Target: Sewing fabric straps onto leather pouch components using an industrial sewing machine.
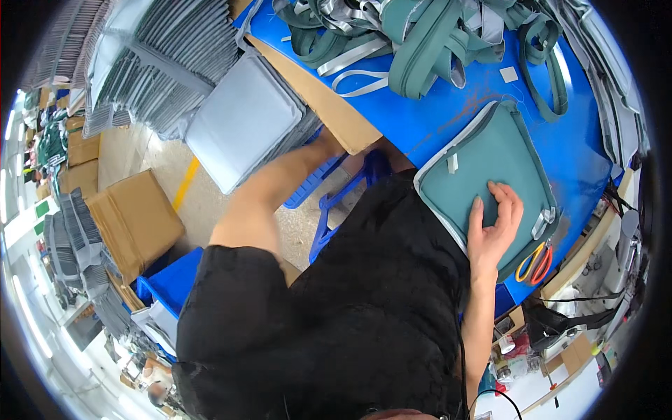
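Note:
My right hand (495,224) rests on a teal padded zip case (507,161), its fingers loosely bent and apart, holding nothing. The case lies on the blue tabletop (437,108), with pale edging, a small white tab and silvery pieces at its lower right. Scissors (533,262) with orange and yellow handles lie by that corner, just right of my hand. My left hand is not in view; my bare leg and dark shorts show below the table's edge.
Teal and grey strap bundles (427,49) cover the table's far part. Left are stacked grey panels (241,115), a brown board (329,105), a cardboard box (133,220) and a blue bin (168,283). Blue plastic legs (322,227) stand below. Dark straps (560,318) hang at right.

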